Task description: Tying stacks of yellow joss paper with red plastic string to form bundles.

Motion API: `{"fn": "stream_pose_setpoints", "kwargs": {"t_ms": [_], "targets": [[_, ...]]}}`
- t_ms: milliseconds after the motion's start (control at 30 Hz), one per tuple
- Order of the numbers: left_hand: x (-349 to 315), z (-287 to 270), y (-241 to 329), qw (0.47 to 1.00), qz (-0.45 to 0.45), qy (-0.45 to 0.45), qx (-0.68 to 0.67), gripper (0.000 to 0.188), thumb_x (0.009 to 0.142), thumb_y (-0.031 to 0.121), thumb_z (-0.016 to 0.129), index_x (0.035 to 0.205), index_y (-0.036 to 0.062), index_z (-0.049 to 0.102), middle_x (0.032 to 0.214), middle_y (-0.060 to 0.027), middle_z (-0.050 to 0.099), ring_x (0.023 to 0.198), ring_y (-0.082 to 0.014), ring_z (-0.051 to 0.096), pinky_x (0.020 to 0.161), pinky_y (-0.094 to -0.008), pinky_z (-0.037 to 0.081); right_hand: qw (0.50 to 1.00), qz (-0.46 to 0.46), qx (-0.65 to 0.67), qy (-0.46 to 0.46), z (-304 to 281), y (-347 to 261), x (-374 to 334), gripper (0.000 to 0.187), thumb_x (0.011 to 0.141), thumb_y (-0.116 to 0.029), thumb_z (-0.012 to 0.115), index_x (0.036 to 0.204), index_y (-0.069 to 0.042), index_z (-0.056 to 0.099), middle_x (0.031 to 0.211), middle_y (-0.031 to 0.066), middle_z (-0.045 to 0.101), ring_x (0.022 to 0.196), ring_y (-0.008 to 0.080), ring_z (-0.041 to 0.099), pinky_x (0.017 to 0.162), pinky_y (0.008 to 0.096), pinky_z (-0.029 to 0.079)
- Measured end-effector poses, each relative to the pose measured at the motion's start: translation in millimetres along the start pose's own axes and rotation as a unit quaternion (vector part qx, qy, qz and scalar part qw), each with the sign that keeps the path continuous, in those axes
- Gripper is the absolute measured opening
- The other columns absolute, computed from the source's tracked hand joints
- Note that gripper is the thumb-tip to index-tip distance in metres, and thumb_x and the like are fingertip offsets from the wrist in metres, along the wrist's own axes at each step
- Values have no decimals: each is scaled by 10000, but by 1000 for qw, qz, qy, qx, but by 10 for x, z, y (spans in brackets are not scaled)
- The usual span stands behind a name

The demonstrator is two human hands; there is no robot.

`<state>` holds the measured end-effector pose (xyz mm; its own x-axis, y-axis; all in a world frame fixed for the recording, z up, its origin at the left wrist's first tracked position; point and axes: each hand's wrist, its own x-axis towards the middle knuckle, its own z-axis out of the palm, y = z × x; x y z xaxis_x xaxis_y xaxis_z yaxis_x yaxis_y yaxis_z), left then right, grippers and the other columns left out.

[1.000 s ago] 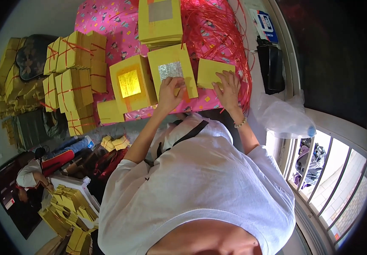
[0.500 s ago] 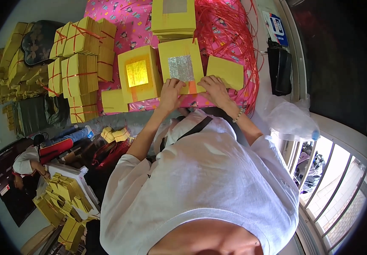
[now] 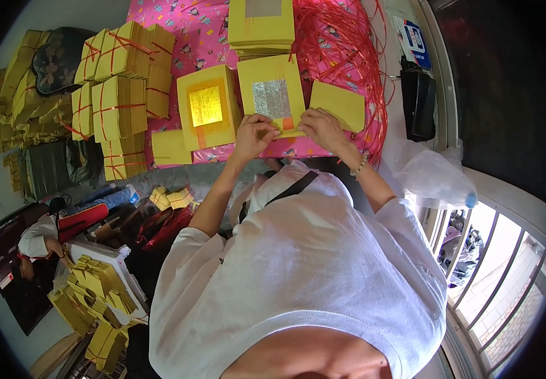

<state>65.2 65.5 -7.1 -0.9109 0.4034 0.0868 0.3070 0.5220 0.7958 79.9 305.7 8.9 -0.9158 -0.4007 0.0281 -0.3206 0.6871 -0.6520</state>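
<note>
A yellow paper sheet (image 3: 273, 68) with a silver foil square lies in front of me, its near edge curled up into a narrow fold. My left hand (image 3: 254, 135) pinches the left end of that fold. At the right end, my right hand (image 3: 325, 131) grips the same fold with bent fingers; a beaded bracelet is on its wrist. Beside the sheet on the left lies yellow paper (image 3: 222, 134) with a gold foil square. Plain folded yellow paper (image 3: 337, 106) lies just right of my right hand.
A pink patterned cover (image 3: 188, 38) spreads under the work. Beyond stands a silver-foil paper stack (image 3: 261, 33), with loose red strings (image 3: 339, 44) beside it. Tied yellow bundles (image 3: 120, 107) are piled left. A clear plastic bag (image 3: 434, 177) hangs right. Another person (image 3: 38, 240) bends at lower left.
The sheet's near edge has been turned up and rolled into a fold. My fingers have gone from lying over the sheet to pinching its edge. The view has shifted slightly.
</note>
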Motion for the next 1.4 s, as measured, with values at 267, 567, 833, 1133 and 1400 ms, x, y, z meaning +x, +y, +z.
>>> {"fn": "stream_pose_setpoints", "kwargs": {"t_ms": [267, 567, 833, 1133, 1400], "targets": [[11, 52, -74, 999, -15, 11, -36, 150, 705, 168, 760, 817, 72, 730, 931, -65, 637, 920, -232, 534, 830, -317, 429, 1000, 15, 17, 7, -14, -25, 31, 125, 809, -145, 639, 854, -30, 653, 919, 62, 582, 883, 265, 561, 793, 376, 453], [10, 70, -92, 999, -16, 11, -30, 131, 704, 155, 752, 815, 87, 736, 931, -60, 629, 919, -228, 524, 820, -318, 431, 999, 30, 20, 1, -21, -40, 44, 126, 816, -141, 635, 857, -23, 648, 925, 68, 584, 874, 266, 570, 789, 376, 453], [15, 72, -86, 999, -27, 12, -43, 126, 690, 156, 754, 794, 87, 734, 923, -60, 624, 917, -233, 517, 820, -320, 428, 999, 34, 16, -6, -23, -49, 52, 136, 814, -150, 635, 860, -23, 656, 931, 70, 588, 873, 274, 575, 786, 376, 457], [13, 79, -95, 998, -32, 13, -44, 121, 698, 158, 756, 792, 86, 733, 926, -58, 624, 917, -225, 521, 829, -315, 420, 999, 37, 23, -7, -32, -57, 63, 143, 815, -159, 635, 859, -24, 658, 931, 74, 586, 875, 276, 573, 788, 377, 458], [11, 75, -85, 999, -26, 17, -41, 117, 701, 155, 752, 777, 71, 722, 925, -60, 625, 915, -226, 522, 828, -319, 421, 999, 30, 19, 22, 22, -42, 68, 99, 788, -134, 641, 805, -40, 667, 901, 61, 595, 860, 264, 570, 758, 381, 461]]}}
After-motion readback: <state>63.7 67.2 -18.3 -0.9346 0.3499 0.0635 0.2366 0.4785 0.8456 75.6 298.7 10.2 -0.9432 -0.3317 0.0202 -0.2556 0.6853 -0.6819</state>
